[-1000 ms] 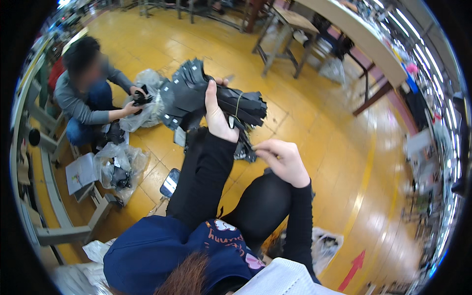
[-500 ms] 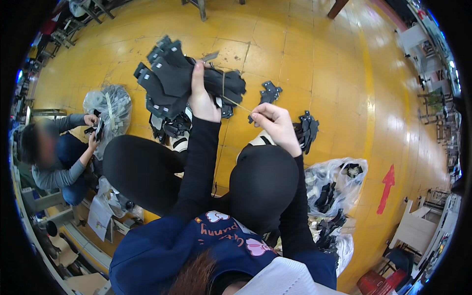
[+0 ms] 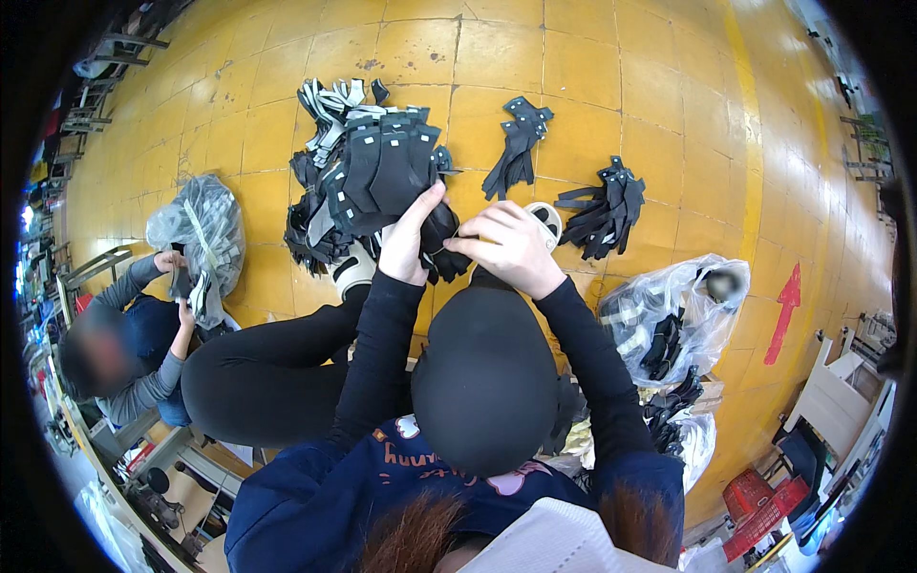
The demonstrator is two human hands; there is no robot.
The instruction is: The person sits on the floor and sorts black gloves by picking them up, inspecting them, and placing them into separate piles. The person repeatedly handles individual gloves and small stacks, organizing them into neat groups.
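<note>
Both hands (image 3: 458, 244) on blk strap bundle (image 3: 382, 172)

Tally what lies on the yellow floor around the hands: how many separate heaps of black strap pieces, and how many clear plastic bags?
Heaps of black strap pieces: 3 (large heap under the left hand and right hand, small heap, right heap)
Clear plastic bags: 2 (left bag, right bag)
Total: 5

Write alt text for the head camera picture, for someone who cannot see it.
Seen from above, a seated person's left hand and right hand grip a bundle of black strap pieces over a yellow tiled floor. Smaller black piles lie nearby; a co-worker sits at left.
</note>
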